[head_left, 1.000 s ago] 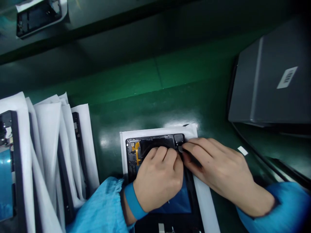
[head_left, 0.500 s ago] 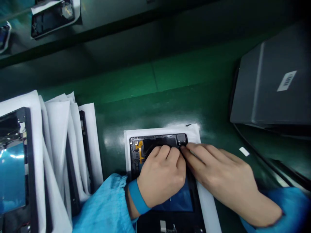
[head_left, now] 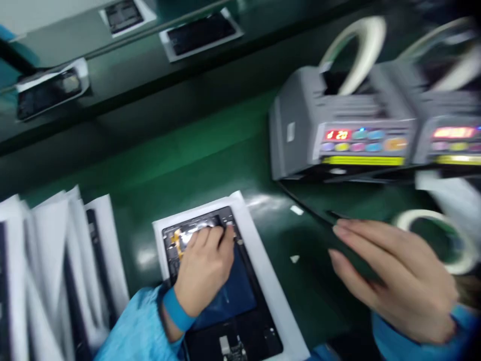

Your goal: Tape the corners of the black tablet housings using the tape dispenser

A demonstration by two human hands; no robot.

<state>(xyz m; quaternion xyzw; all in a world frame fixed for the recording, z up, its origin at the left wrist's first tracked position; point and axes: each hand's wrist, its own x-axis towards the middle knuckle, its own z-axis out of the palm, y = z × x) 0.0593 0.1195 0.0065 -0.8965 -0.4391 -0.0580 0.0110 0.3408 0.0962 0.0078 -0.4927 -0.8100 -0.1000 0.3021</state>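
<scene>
The right hand (head_left: 400, 278) has left the open tablet (head_left: 259, 326) and hovers in front of the gray tape dispenser (head_left: 295, 133), thumb apart from fingers; the left hand (head_left: 205, 265) stays bunched over the tablet, its grip hidden. Black with blue film (head_left: 238, 298), the tablet lies front-left of the tape dispenser on the tabletop (head_left: 137, 215), long axis slanting, far end leftward

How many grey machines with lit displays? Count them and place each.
2. The left machine stands beyond the right hand; the right machine is beside it, cut off by the picture's edge. More may be out of view.
</scene>
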